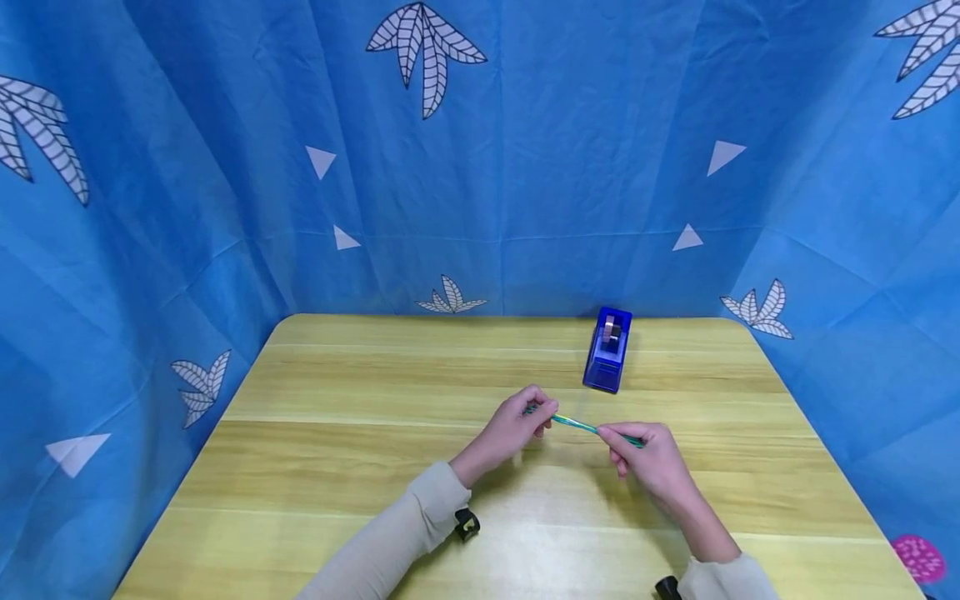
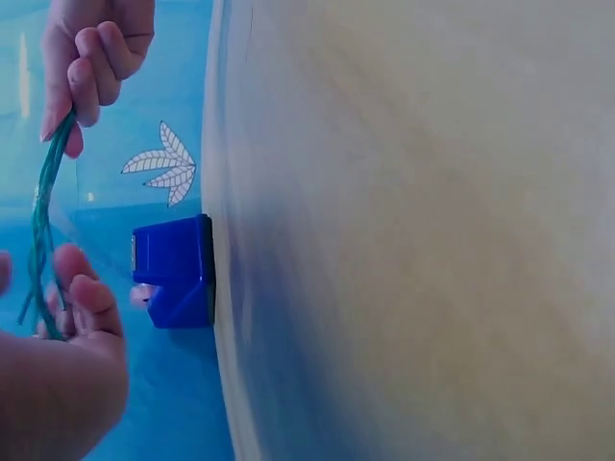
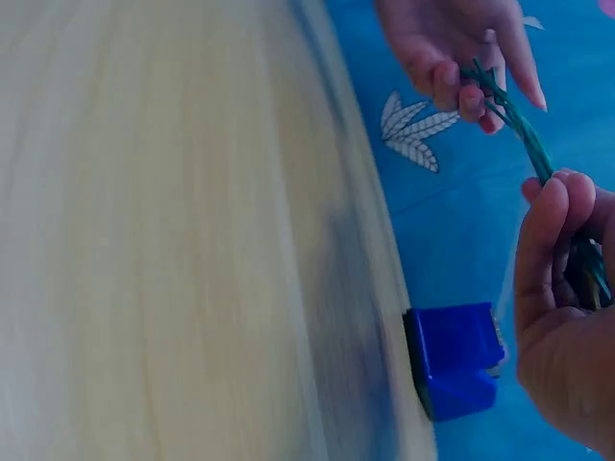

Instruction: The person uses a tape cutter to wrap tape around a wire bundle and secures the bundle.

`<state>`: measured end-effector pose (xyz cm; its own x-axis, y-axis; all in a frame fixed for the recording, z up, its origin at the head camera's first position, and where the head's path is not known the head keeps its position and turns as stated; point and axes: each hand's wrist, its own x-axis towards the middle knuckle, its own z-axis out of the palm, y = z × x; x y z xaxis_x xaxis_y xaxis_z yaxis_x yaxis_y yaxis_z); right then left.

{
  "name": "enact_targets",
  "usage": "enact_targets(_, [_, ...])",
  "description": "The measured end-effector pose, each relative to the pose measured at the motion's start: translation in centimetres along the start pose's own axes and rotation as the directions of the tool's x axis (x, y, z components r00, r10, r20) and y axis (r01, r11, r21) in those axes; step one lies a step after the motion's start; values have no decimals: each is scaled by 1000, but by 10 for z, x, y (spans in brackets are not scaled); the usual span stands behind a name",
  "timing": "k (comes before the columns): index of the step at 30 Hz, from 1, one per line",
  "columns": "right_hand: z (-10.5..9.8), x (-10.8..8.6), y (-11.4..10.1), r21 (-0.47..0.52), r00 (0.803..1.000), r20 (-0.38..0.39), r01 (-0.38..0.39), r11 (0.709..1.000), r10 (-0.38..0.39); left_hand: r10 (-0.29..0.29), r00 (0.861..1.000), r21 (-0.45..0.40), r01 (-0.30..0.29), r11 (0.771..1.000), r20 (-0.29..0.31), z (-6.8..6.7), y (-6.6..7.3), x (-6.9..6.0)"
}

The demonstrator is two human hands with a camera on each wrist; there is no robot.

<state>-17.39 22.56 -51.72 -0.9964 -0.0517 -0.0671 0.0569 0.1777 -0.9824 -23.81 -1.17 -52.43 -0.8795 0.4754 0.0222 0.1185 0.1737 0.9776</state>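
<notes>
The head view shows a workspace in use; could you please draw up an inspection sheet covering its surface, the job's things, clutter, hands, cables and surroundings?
Surface: light wood-grain table.
Job's things: green strand bundle, held above the table; blue tape dispenser, near the far edge.
Clutter: nothing seen.
Hands: left hand holds the bundle at one end; right hand pinches it toward the other.
Cables: nothing seen.
Surroundings: blue fabric with leaf and triangle prints, behind and on both sides.

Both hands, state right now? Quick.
Left hand: closed, fingers curled at one end of the green strands; how firmly, can't tell.
Right hand: closed, pinching the same strands between thumb and fingers.
</notes>
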Motion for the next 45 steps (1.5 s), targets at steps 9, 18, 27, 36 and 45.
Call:
enact_targets(9, [0,-1,1,-252,956,-42,270,929,-289,-142,989,-154,145,977,29,2,-6,10])
enact_targets(18, [2,3,3,-243,955,-24,282,928,-296,-127,992,-240,129,962,24,-1,-1,11])
enact_targets(27, [-4,7,-1,114,993,100,-75,991,64,-24,1000,-203,21,979,-9,4,-4,12])
enact_targets(36, [-11,9,5,196,971,214,-145,970,102,18,1000,-151,-20,988,-17,4,-2,9])
enact_targets(45, [-5,8,2,-10,1000,8,22,1000,-22,-94,993,-203,78,976,-67,7,-5,11])
